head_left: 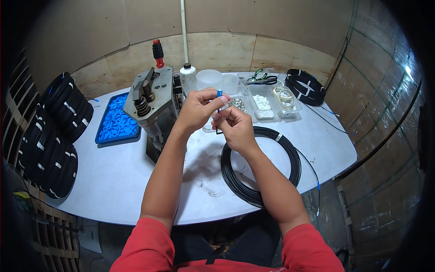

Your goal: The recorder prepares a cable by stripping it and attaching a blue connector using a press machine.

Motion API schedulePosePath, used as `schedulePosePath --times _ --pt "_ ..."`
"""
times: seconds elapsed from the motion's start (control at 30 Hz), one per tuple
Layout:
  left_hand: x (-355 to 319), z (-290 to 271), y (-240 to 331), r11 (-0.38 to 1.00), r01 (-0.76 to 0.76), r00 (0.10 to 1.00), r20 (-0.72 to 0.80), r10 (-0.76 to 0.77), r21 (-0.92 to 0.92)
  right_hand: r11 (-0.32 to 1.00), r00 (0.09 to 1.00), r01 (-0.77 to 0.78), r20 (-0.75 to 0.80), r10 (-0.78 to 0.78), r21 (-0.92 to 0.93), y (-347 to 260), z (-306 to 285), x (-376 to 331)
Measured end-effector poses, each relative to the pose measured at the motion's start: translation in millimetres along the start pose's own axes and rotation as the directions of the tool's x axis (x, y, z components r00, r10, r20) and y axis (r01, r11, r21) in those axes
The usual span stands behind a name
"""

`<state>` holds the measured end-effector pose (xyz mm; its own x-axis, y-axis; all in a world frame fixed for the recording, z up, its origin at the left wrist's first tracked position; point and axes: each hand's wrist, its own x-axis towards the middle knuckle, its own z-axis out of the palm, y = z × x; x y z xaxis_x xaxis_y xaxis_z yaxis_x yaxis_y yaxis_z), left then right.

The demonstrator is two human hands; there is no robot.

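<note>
Above the middle of the table my two hands meet. Between the thumb and fingers of my left hand (197, 110) is a small blue connector piece (219, 93), held upright. My right hand (236, 128) pinches a thin black cable (218, 132) just below it, and a short bit of the cable shows under the fingers. Whether the cable sits inside the blue piece cannot be made out. A coil of black cable (295, 168) with a white tie lies under and beside my right forearm, one blue-tipped end hanging past the table's edge.
Left of my hands stands a metal press (156, 97) with a red-and-black knob. A blue tray (118, 119) holds many blue pieces. Black coils (47, 156) are stacked far left, another coil (305, 87) far right. Behind are a white bottle (188, 78), clear bins (263, 108) and scissors (267, 80).
</note>
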<state>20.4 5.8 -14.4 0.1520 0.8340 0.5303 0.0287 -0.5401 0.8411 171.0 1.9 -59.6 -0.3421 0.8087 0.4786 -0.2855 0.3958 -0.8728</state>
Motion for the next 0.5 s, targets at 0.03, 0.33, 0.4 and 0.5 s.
schedulePosePath --times 0.03,0.33,0.4,0.5 --pt "0.0 -1.4 -1.1 1.0 -0.024 0.999 -0.021 0.024 0.0 1.0 1.0 -0.001 0.009 0.001 -0.003 -0.4 0.5 -0.1" --pt "-0.7 -0.8 5.0 1.0 0.01 1.0 0.021 -0.01 0.014 1.0 1.0 -0.001 -0.005 0.001 -0.022 0.2 0.6 -0.6" --pt "0.0 -3.5 2.5 1.0 -0.008 1.0 0.012 0.008 0.01 1.0 1.0 -0.008 0.0 0.008 -0.022 -0.5 0.8 -0.5" --pt "0.3 -2.9 1.8 1.0 -0.016 1.0 0.001 0.015 0.015 1.0 1.0 -0.013 0.002 0.013 -0.014 -0.8 1.2 -0.7"
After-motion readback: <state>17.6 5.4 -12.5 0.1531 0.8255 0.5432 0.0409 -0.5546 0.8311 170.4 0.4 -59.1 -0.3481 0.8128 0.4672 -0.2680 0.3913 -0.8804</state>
